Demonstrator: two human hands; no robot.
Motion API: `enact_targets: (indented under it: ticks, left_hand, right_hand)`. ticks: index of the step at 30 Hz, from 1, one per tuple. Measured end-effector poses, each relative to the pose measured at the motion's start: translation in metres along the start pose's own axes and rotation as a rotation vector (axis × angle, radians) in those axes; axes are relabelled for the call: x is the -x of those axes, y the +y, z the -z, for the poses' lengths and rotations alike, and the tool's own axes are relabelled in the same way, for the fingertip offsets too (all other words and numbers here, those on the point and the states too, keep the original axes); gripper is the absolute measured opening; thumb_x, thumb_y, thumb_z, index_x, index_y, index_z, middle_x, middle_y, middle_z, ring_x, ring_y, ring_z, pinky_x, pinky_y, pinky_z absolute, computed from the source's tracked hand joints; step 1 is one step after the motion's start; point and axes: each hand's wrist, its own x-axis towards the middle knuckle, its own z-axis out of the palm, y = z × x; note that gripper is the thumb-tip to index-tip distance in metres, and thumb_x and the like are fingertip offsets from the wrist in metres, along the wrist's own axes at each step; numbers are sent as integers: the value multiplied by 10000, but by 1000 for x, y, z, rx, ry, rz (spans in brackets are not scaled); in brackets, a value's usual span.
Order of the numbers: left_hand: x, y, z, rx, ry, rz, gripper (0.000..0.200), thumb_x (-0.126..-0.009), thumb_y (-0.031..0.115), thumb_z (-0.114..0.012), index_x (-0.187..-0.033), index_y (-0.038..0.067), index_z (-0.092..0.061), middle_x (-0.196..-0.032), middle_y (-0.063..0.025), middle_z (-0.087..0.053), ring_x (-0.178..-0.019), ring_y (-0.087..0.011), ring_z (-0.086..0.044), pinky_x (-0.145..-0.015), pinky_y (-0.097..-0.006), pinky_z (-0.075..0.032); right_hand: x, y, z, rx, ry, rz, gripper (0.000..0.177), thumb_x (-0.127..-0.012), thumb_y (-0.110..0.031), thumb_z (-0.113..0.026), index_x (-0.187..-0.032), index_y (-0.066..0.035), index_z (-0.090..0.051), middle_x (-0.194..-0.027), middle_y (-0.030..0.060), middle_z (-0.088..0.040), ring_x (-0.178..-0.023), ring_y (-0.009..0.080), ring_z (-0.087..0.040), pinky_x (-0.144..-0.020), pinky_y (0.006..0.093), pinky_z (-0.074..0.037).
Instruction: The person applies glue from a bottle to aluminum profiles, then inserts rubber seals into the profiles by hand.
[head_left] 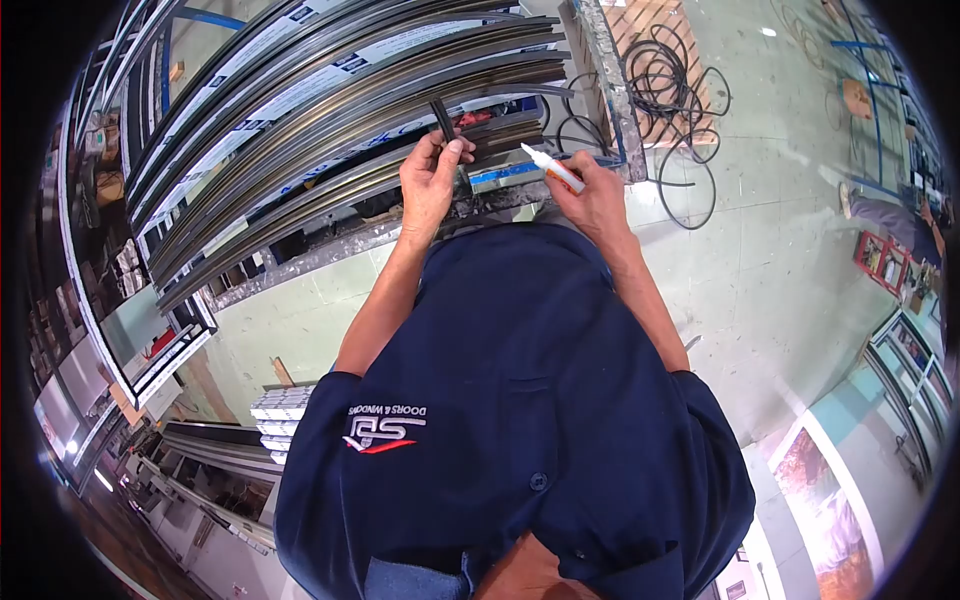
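My left hand (430,178) grips a thin black strip (441,117) and presses it against the end of a stack of long dark aluminium profiles (330,110). A white marker pen with an orange band (552,168) is held in my right hand (592,196), its tip pointing up-left toward the profile ends. Both hands are close together above a small bluish-taped profile end (505,175). My dark navy shirt (520,400) fills the lower middle of the view.
Black cables (680,90) lie coiled on the pale tiled floor beside a wooden pallet (650,30). A metal-edged bench (300,258) carries the profiles. White stacked pieces (282,412) and more frames sit lower left. Framed pictures (880,260) lean at the right.
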Motion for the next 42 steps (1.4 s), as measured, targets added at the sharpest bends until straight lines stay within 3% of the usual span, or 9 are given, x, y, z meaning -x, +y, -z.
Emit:
enact_targets:
  ticks: [14, 37, 40, 42]
  left_hand:
    - [3, 0, 6, 131, 24, -2, 221, -1049, 94, -599, -1198, -65, -634, -1050, -140, -725, -977, -224, -722, -908, -368, -597]
    - [0, -6, 16, 271, 30, 41, 204, -1049, 89, -593, -1182, -53, -654, -1054, -153, -731, -991, -256, -735, -928, -390, -596]
    - [0, -4, 14, 274, 26, 38, 205, -1049, 88, -591, -1182, -56, -651, -1054, -152, -730, -995, -256, -734, -935, -393, -598]
    - [0, -4, 15, 270, 18, 39, 205, -1050, 90, -591, -1181, -57, -649, -1052, -150, -730, -1000, -256, -733, -938, -395, -599]
  right_hand:
    - [-3, -7, -25, 72, 20, 50, 220, -875, -193, -771, -874, -44, -610, -708, 161, -684, -666, 366, -696, -602, 411, -529]
    - [1, -6, -15, 78, 123, 35, 235, -849, -205, -761, -879, -72, -569, -667, 145, -659, -647, 382, -681, -589, 456, -515]
    - [0, -11, -21, 82, 73, 18, 237, -851, -203, -778, -882, -33, -615, -766, 183, -706, -720, 365, -720, -650, 419, -538]
    - [0, -10, -25, 81, 103, 71, 234, -848, -209, -765, -879, -55, -591, -696, 162, -673, -676, 381, -694, -614, 444, -524]
